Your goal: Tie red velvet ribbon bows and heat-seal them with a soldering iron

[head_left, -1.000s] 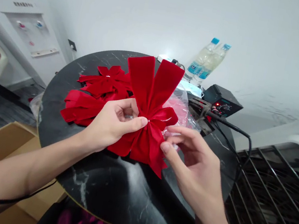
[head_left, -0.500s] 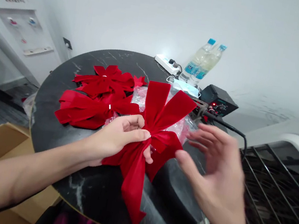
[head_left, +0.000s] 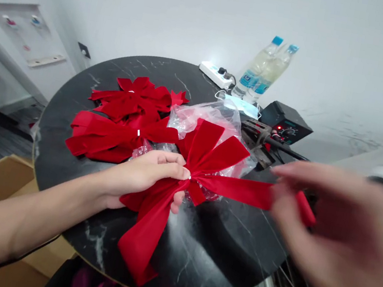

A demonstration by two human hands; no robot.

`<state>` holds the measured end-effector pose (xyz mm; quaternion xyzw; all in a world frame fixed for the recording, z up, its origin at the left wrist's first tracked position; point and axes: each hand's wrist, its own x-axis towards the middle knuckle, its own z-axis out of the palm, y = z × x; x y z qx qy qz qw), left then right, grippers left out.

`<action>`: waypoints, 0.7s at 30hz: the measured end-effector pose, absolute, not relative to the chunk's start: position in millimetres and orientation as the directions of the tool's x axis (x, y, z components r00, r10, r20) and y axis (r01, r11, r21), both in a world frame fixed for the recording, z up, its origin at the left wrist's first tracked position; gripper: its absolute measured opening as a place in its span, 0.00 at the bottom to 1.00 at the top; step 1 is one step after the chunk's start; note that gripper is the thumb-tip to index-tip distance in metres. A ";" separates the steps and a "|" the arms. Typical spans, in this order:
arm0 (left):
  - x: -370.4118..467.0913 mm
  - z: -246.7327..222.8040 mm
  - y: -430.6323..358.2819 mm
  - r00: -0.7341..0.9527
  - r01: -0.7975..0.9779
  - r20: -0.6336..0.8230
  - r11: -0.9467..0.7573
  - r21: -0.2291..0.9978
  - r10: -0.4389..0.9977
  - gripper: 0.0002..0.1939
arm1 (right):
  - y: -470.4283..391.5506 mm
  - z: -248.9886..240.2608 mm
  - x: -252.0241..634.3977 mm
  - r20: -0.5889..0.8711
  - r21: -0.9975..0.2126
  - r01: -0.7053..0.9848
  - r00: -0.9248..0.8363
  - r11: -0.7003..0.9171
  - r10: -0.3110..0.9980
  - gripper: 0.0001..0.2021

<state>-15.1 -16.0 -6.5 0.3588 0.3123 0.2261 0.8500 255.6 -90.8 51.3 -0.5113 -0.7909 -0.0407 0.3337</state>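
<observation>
A red velvet bow (head_left: 208, 149) is pinched at its tied centre by my left hand (head_left: 157, 172), thumb on top beside a small white tie. Its loops fan out away from me, and one tail hangs over the near part of the table. My right hand (head_left: 330, 235), smeared by motion, grips another tail of the bow and holds it stretched out to the right. More red bows (head_left: 107, 139) lie piled to the left, with white ties at their middles. Behind the held bow is a clear plastic bag (head_left: 214, 113).
The round black marbled table (head_left: 97, 225) carries a white power strip (head_left: 216, 74), two bottles (head_left: 255, 71), a blue face mask (head_left: 242, 106) and a black soldering station (head_left: 285, 122). A cardboard box (head_left: 13, 177) stands below left, a water dispenser (head_left: 29, 33) behind it.
My right hand, open beside the bow before, has taken hold of a tail and pulled it out to the right. My left hand keeps its pinch on the centre.
</observation>
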 end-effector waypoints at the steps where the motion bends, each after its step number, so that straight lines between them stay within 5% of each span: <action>1: -15.0 -7.1 -16.5 0.709 -0.167 -0.368 0.650 0.742 0.602 0.08 | -93.1 46.3 244.3 0.523 -0.252 0.786 -0.381 0.565 0.763 0.24; 6: -15.4 -8.1 -18.3 0.723 -0.147 -0.382 0.668 0.729 0.576 0.08 | -78.0 26.8 216.3 0.410 -0.093 0.606 -0.700 0.790 0.585 0.14; 10: -16.3 -6.2 -16.6 0.719 -0.100 -0.414 0.672 0.733 0.559 0.09 | -64.9 31.0 218.4 0.383 -0.100 0.547 -0.749 0.831 0.540 0.14; 15: -20.6 -6.4 -14.4 0.712 -0.100 -0.343 0.572 0.814 0.612 0.29 | -64.5 35.0 211.8 0.310 -0.109 0.544 -0.777 0.832 0.548 0.17; 21: -25.2 -8.9 -12.7 0.698 -0.062 -0.280 0.445 0.893 0.659 0.29 | -63.4 26.4 207.4 0.287 -0.084 0.603 -0.748 0.794 0.599 0.14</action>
